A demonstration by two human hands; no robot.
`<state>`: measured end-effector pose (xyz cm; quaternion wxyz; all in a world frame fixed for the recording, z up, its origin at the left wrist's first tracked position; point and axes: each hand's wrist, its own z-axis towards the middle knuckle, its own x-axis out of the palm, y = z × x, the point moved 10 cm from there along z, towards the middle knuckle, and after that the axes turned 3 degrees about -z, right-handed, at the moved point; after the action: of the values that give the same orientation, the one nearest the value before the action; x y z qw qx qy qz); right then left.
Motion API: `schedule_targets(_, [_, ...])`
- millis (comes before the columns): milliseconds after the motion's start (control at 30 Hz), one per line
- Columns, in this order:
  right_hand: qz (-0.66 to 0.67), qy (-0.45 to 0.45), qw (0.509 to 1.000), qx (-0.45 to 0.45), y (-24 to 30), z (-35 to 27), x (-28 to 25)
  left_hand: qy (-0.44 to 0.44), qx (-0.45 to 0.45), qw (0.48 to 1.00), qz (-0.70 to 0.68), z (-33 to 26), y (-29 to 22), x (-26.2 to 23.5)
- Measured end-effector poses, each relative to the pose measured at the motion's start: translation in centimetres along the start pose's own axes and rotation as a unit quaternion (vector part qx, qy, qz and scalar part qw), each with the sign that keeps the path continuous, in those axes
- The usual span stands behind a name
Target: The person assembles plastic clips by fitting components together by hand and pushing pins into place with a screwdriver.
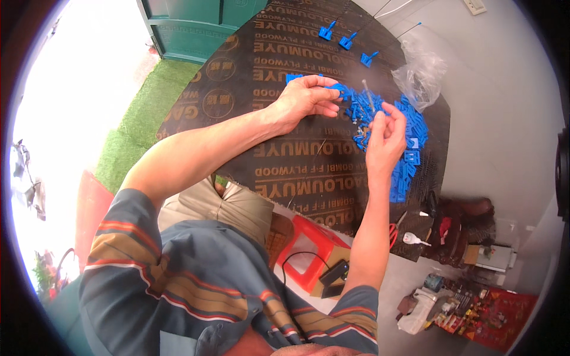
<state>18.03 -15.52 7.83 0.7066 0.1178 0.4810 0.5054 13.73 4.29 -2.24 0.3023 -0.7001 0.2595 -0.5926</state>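
the left hand (307,98), reaching rightward and half curled, pinches a blue piece (338,88), while the right hand (387,133), pointing forward, pinches a thin translucent rod (368,93).

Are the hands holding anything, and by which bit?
The right hand pinches a thin pale stick by its near end. The left hand pinches a small blue piece; which part is unclear.

The shirt (205,252) is dark blue-grey, with short sleeves (119,213). Stripes (181,282) of tan, orange-red and white run across the front and sleeves. The trousers (246,210) are light tan.
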Motion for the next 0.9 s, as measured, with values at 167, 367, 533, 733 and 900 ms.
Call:
schedule_targets(167, [0.093, 0.047, 0.993, 0.047, -0.7, -1.4, 1.7, -0.029, 0.033, 0.999, 0.030, -0.3, -1.0, -0.7])
schedule_targets(367, [0.014, 0.048, 0.999, -0.012, 2.1, -1.2, 0.4, -0.079, 0.087, 0.989, 0.084, -1.0, -2.8, -1.1])
schedule_targets(533, [-0.023, 0.015, 0.995, -0.095, 4.2, -1.5, -0.3, -0.079, 0.103, 0.988, 0.077, -0.9, -3.3, -0.6])
schedule_targets(733, [-0.049, 0.017, 0.993, -0.107, 4.5, -1.5, 0.1, -0.086, 0.116, 0.985, 0.095, -1.1, -3.8, -0.7])
schedule_targets(900, [-0.055, 0.015, 0.992, -0.115, 4.6, -1.5, 0.2, -0.069, 0.122, 0.985, 0.100, -1.1, -3.8, -0.4])
